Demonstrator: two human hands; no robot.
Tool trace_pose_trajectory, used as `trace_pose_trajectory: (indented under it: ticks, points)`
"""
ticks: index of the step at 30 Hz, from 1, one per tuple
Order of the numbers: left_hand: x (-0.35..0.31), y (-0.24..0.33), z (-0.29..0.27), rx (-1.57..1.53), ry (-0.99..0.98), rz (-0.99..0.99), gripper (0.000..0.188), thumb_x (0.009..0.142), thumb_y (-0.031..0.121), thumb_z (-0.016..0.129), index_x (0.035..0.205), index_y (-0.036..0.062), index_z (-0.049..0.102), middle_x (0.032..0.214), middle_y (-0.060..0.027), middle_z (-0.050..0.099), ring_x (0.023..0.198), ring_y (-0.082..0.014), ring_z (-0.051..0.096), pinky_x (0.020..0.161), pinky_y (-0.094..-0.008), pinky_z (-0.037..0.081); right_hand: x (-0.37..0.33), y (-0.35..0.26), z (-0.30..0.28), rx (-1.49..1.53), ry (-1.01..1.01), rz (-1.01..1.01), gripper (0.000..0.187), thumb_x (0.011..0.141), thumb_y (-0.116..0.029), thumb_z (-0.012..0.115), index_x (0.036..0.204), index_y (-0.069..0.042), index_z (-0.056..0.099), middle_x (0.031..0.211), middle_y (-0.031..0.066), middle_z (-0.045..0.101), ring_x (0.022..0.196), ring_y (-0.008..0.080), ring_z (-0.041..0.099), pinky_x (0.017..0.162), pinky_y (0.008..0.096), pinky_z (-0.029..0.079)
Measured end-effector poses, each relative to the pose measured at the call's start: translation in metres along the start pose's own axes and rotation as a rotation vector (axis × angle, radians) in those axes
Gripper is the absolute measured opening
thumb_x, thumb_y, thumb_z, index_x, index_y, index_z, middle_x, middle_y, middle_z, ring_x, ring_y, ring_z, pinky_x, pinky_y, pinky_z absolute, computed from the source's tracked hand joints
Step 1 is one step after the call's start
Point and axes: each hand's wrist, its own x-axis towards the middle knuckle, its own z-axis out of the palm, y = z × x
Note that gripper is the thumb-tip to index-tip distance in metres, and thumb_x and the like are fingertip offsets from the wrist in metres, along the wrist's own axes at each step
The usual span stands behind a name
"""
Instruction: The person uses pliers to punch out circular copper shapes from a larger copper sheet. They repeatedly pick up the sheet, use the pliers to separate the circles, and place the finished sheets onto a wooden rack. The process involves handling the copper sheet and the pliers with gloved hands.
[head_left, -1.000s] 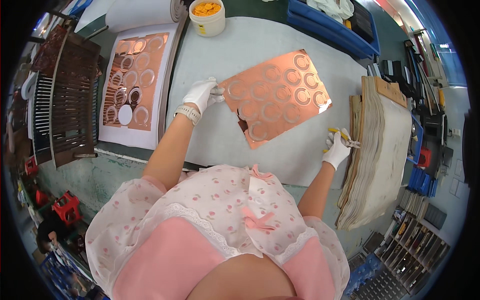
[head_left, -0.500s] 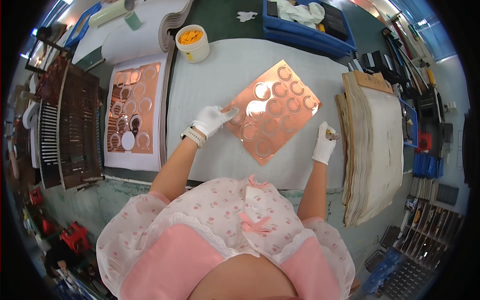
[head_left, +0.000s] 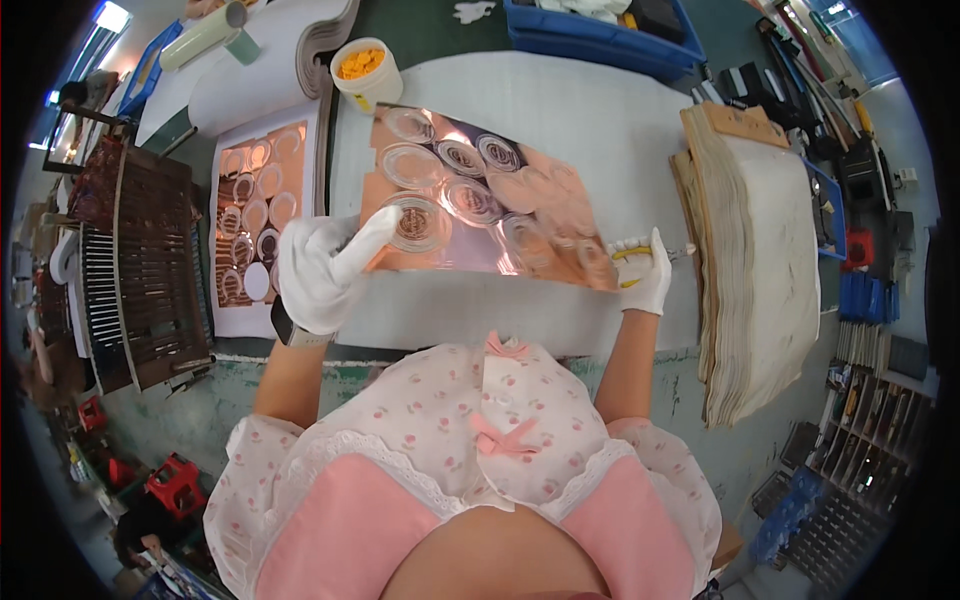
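A shiny copper-coloured sheet [head_left: 480,200] patterned with round ring shapes lies over the white work surface [head_left: 600,110]. My left hand [head_left: 325,265], in a white glove, grips its near-left edge, with the fingers stretched over one ring. At the sheet's near-right corner, my right hand [head_left: 645,270], also gloved white, holds a small yellow-handled tool [head_left: 640,252].
A second copper sheet with cut-out circles [head_left: 255,225] lies on white paper at the left, next to dark slotted racks [head_left: 140,265]. A white tub of orange bits [head_left: 365,72] stands at the back. A tall stack of paper sheets [head_left: 770,250] sits at the right; blue bins [head_left: 600,30] behind.
The copper sheet, held tilted up a second ago, has come down flatter over the surface and nearer to me. Both hands moved with it.
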Motion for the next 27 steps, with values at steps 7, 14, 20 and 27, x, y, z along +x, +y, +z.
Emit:
trace_pose_trajectory:
  ticks: [7,14,20,27]
  points:
    - [-0.152,-0.001,0.079,-0.547,-0.262,-1.165,0.043,0.089,0.01,0.057,0.13,0.0007,0.047,0.11,-0.014,0.064,0.102,-0.0179,0.061,0.083,-0.0272,0.047,-0.031,0.002,-0.021,-0.481,0.01,0.095,0.03,0.089,-0.024,0.058,0.068,-0.005,0.048,0.063,0.0117,0.056,0.053,0.024,0.055,0.055,0.0369,0.047]
    - [-0.136,0.022,0.089,-0.699,-0.153,-1.395,0.043,0.09,0.022,0.06,0.125,-0.0032,0.052,0.115,-0.0098,0.061,0.09,-0.0105,0.059,0.077,-0.0228,0.048,-0.073,0.032,-0.004,-0.863,0.002,-0.157,0.033,0.094,-0.029,0.052,0.08,0.0,0.06,0.077,0.0101,0.063,0.069,0.0183,0.06,0.059,0.0339,0.047]
    - [-0.076,0.063,0.091,-0.102,-0.447,-0.674,0.041,0.082,0.025,0.062,0.117,0.0039,0.056,0.1,-0.014,0.061,0.099,-0.0305,0.057,0.082,-0.0383,0.045,-0.096,0.055,0.007,-0.886,-0.078,-0.233,0.028,0.093,-0.024,0.055,0.086,0.001,0.064,0.08,0.0052,0.064,0.074,0.0118,0.057,0.066,0.0274,0.044]
    - [-0.098,0.056,0.117,0.062,-0.36,-0.513,0.066,0.08,0.041,0.063,0.127,-0.0016,0.043,0.122,-0.0228,0.048,0.118,-0.0385,0.042,0.098,-0.0455,0.035,-0.087,0.059,-0.017,-1.005,-0.142,-0.206,0.023,0.092,-0.018,0.056,0.081,0.0,0.061,0.077,0.0041,0.063,0.069,0.0103,0.054,0.062,0.0273,0.044]
